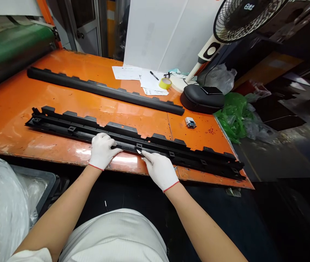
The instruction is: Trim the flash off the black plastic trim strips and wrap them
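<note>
Left hand (102, 150) grips the near black strip (124, 130), right hand (161, 170) clutches a blade (139, 152), mostly hidden. Fan (249, 16) far right's cut off.

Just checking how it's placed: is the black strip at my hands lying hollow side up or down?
Hollow side up: the strip shows its open channel and a row of small clips inside.

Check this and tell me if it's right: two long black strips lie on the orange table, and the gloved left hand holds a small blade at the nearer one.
Not quite: the head view shows the blade in the right hand, not the left hand, which rests on the nearer strip. The rest stands.
</note>
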### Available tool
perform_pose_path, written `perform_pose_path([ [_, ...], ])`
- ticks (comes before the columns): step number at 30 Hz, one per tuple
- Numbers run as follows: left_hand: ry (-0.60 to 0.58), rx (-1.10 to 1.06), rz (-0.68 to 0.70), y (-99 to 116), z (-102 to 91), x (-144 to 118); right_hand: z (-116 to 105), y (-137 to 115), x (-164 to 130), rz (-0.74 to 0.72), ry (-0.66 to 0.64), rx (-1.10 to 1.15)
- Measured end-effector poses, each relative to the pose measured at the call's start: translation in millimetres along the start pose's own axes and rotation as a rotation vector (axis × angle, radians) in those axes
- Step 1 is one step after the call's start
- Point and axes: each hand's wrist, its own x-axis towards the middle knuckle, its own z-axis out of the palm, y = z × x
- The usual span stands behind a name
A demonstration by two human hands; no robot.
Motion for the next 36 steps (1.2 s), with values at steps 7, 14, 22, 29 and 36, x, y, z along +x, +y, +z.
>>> perform_pose_path([
  [7,0.0,-0.004,-0.011,0,-0.8,1,0,14,4,-0.05,0.058,0.182],
  [14,-0.01,0.003,-0.023,1,-1.5,2,13,14,17,0.005,0.204,0.207],
  [22,0.002,0.013,-0.015,1,0.1,1,14,-7,41,-0.071,0.186,-0.056],
  [29,0.03,0.009,-0.027,1,-0.9,0,3,5,47,0.015,0.315,0.193],
  [36,0.023,-0.01,-0.025,0,-0.9,0,6,4,33,0.02,0.282,0.347],
])
